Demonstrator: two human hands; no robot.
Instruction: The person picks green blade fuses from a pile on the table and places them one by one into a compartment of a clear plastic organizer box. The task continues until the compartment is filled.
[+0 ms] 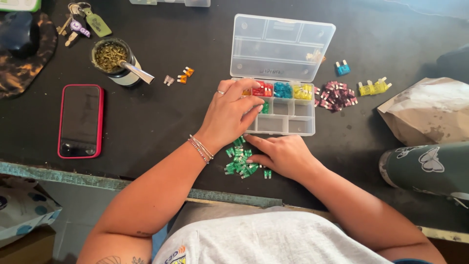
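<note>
A clear plastic compartment box (288,126) stands open on the dark table, its lid (281,46) tilted back. Its compartments hold red (263,89), blue (282,90) and yellow fuses (303,91), and a few green ones (265,108). My left hand (229,115) rests over the box's left end, fingers bent above the green compartment; whether it pinches a fuse is hidden. My right hand (281,154) lies flat beside a pile of green fuses (239,160) in front of the box, fingertips touching them.
Purple fuses (336,96), yellow fuses (373,87) and one blue fuse (343,68) lie right of the box; orange ones (183,76) lie left. A red-cased phone (80,121), a cup with a metal straw (117,61), keys (83,23), a paper bag (430,110) and a green bottle (430,168) surround them.
</note>
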